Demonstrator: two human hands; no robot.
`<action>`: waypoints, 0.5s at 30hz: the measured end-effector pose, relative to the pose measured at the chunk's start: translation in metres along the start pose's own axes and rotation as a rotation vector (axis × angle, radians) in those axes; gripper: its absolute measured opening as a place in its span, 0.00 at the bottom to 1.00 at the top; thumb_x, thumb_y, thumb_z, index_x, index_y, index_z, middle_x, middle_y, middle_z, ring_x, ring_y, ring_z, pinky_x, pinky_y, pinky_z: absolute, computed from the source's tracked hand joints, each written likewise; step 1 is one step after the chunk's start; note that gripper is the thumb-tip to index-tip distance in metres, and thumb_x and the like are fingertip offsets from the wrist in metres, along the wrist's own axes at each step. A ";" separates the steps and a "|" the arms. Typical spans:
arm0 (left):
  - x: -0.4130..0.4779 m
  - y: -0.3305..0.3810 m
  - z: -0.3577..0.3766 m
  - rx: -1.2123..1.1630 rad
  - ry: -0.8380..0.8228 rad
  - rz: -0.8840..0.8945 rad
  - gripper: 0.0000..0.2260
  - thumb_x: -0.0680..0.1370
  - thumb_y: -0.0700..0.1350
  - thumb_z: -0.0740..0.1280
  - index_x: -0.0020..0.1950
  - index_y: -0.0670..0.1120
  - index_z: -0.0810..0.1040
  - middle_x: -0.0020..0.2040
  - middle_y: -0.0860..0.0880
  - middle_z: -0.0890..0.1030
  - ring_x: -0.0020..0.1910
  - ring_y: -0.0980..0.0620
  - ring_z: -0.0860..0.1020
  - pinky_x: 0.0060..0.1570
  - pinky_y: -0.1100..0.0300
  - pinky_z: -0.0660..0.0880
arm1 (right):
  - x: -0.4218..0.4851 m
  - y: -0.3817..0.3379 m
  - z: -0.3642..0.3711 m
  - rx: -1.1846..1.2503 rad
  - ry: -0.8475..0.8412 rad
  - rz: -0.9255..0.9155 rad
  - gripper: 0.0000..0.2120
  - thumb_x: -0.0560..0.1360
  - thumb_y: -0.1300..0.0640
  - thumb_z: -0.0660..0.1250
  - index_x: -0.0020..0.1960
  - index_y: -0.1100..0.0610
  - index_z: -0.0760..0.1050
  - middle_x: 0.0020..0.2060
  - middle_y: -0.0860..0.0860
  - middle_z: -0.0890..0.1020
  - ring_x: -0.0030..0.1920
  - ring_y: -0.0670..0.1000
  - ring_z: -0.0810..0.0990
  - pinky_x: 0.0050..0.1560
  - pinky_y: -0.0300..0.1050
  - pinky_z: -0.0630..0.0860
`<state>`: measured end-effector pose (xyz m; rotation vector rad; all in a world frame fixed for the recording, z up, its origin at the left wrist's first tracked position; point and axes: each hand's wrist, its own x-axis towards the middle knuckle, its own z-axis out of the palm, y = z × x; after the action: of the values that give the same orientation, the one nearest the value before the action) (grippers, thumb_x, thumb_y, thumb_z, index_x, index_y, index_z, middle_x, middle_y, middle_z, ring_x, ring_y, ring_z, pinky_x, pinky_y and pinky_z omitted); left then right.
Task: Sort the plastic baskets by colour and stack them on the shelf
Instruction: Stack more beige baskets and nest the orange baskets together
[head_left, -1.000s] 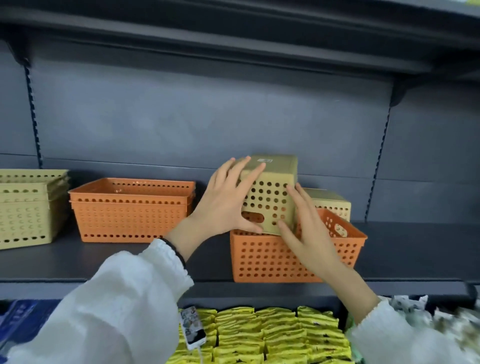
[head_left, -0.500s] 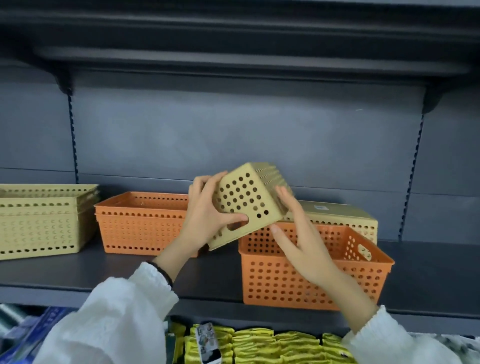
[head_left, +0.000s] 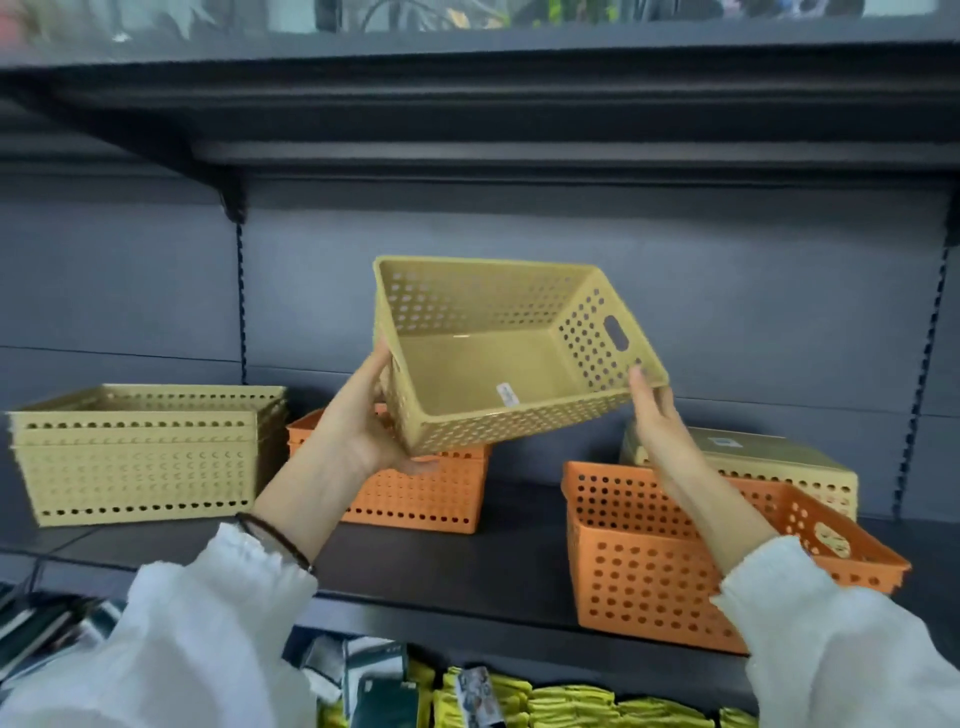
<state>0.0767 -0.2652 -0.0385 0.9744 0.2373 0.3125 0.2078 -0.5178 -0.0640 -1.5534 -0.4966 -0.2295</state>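
In the head view, the yellow basket (head_left: 511, 358) is now being held up in the air with its opening turned toward the camera, no longer upside down in the orange basket (head_left: 670, 551) below the right hand (head_left: 657, 421). The left hand (head_left: 371, 421) is gripping its left end, while the right hand is only touching its rim with open fingers. It is probably going to the yellow stack (head_left: 140, 452) on the shelf (head_left: 467, 566), left of the left hand.

- Left hand (head_left: 363, 431): bare, with a thin dark band (head_left: 275, 538) round the wrist, just above the sleeve.
- Right hand (head_left: 662, 431): bare.
- Sleeves (head_left: 208, 639): white, loose and puffy, with gathered, frilled cuffs at both wrists.
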 end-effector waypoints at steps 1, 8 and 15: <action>-0.002 0.001 -0.004 0.015 -0.009 -0.025 0.31 0.68 0.65 0.72 0.63 0.47 0.75 0.62 0.42 0.76 0.59 0.34 0.74 0.63 0.26 0.59 | 0.003 0.000 0.005 0.032 0.000 0.003 0.33 0.73 0.32 0.56 0.75 0.42 0.55 0.73 0.43 0.63 0.73 0.48 0.61 0.73 0.49 0.56; 0.039 0.010 -0.069 0.256 -0.011 0.383 0.49 0.52 0.85 0.56 0.71 0.69 0.65 0.77 0.52 0.65 0.75 0.47 0.64 0.67 0.37 0.64 | -0.013 -0.012 0.054 0.113 0.022 -0.076 0.22 0.78 0.40 0.56 0.67 0.49 0.67 0.60 0.43 0.75 0.54 0.35 0.73 0.48 0.33 0.69; -0.026 0.058 -0.097 0.441 0.002 0.593 0.41 0.66 0.78 0.55 0.75 0.70 0.45 0.80 0.57 0.55 0.76 0.52 0.58 0.73 0.41 0.55 | -0.038 -0.038 0.136 0.151 0.062 -0.260 0.14 0.80 0.49 0.57 0.62 0.53 0.60 0.51 0.41 0.75 0.43 0.28 0.76 0.42 0.29 0.74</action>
<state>0.0109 -0.1695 -0.0413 1.4757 0.0093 0.8268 0.1356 -0.3911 -0.0540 -1.3297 -0.6522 -0.4287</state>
